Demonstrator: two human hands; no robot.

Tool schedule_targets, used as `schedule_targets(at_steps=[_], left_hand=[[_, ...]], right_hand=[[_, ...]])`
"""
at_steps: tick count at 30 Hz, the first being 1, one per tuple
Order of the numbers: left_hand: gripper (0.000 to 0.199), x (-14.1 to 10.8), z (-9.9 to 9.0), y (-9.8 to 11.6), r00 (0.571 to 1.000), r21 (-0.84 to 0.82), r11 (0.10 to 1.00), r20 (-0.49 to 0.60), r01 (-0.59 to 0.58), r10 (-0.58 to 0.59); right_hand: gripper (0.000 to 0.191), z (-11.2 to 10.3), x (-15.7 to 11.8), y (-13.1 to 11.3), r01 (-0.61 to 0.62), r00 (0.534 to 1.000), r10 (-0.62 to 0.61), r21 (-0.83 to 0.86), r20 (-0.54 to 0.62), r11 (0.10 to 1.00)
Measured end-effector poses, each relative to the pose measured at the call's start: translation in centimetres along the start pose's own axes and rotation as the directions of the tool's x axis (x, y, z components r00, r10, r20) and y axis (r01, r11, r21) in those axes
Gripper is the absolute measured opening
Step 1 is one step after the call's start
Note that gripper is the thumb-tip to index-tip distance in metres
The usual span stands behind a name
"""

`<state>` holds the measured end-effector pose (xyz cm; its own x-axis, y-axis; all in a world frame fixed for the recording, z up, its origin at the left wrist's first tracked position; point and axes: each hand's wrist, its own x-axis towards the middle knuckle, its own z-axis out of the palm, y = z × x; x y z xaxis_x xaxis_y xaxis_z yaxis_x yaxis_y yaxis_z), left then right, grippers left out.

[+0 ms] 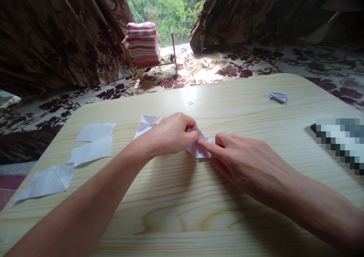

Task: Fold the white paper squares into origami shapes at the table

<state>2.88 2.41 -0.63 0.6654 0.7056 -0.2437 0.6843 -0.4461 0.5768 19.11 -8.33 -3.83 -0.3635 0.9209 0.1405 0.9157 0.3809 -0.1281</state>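
A small folded sheet of white paper (200, 149) lies on the wooden table between my hands. My left hand (176, 133) is closed, pinching the paper's upper left part between thumb and fingers. From the right, my right hand (241, 154) presses its extended index finger onto the paper, beside the left thumb; its other fingers are curled, and the thumb is mostly hidden beneath. Part of the paper is covered by both hands. Just behind my left wrist rests a creased paper piece (147, 124), partly hidden by the arm.
Three paper pieces (92, 150) lie at the table's left. A folded paper bundle (278, 97) sits at the far right, and a tiny scrap (190, 103) near the back edge. A pixelated dark-edged object (341, 139) is at right. Striped folded cloths (143, 46) are stacked on a small rack beyond the table.
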Motion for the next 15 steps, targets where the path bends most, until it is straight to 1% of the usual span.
schedule_targets(at_steps=[5, 11, 15], left_hand=[[0.018, -0.02, 0.13, -0.09, 1.0, 0.009, 1.0, 0.008, 0.003, -0.003], [0.02, 0.09, 0.25, -0.27, 1.0, 0.047, 0.999, -0.014, 0.017, -0.016], [0.018, 0.08, 0.21, -0.08, 1.0, 0.039, 0.999, 0.006, 0.007, -0.007]], right_hand=[[0.031, -0.09, 0.08, -0.16, -0.025, 0.999, 0.025, 0.001, 0.027, 1.0], [0.025, -0.32, -0.08, -0.21, -0.076, 0.992, 0.076, -0.007, 0.102, 0.997], [0.021, -0.42, -0.17, -0.17, -0.105, 0.986, 0.105, -0.009, 0.131, 0.994]])
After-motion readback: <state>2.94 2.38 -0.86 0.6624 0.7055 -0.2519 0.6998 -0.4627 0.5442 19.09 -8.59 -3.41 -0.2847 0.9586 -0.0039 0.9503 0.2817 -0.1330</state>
